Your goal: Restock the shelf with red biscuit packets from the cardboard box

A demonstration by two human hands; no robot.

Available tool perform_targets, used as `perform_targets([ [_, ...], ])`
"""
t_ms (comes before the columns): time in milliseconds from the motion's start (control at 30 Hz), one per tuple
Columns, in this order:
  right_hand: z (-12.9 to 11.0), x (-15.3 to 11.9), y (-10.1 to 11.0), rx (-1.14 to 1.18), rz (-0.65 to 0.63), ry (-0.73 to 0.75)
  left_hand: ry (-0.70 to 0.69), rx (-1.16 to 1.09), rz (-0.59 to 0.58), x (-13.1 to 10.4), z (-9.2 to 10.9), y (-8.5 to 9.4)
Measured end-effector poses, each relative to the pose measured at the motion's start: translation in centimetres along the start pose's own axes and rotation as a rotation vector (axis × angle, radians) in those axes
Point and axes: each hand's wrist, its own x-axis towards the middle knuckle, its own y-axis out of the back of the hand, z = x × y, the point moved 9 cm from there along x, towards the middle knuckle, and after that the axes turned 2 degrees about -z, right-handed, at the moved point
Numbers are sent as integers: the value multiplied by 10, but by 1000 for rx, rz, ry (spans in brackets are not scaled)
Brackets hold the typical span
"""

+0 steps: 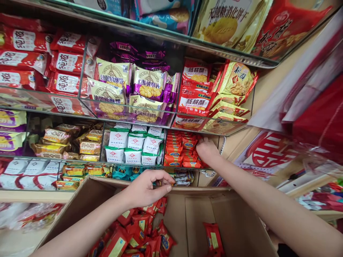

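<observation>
My right hand (207,151) reaches into a shelf compartment, at the right side of neatly stacked small red snack packets (174,150). Its fingers are curled; what they grip, if anything, is hidden. My left hand (153,186) hovers over the far edge of an open cardboard box (199,207), its fingers loosely bent and the thumb apart, with nothing visible in it. Loose red snack packets (138,232) lie heaped in the left part of the box. One single red packet (213,238) lies apart on the right.
White-and-green packets (135,142) fill the compartment left of the red ones. Above, a glass shelf lip (128,112) fronts purple biscuit packs (148,82) and walnut shortbread packs (195,98). Red and white plastic packaging (318,117) hangs at the right.
</observation>
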Motion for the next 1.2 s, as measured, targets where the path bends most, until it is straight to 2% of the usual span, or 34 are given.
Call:
perform_targets([
  [200, 7, 9, 8, 37, -86, 0, 2, 5, -2, 1, 0, 0],
  [300, 11, 17, 0, 53, -144, 8, -4, 2, -3, 1, 0, 0],
  [600, 11, 31, -19, 98, -211, 84, -1, 12, 0, 0, 0, 1],
  [867, 17, 31, -16, 63, -240, -7, 5, 27, 0, 0, 0, 2],
  [1033, 12, 9, 4, 29, -134, 48, 4, 26, -7, 0, 1, 1],
  [1100, 9, -11, 19, 11, -78, 60, 11, 17, -12, 0, 0, 1],
  [1200, -2, -56, 45, 38, -46, 57, 9, 12, -4, 0, 1, 1],
])
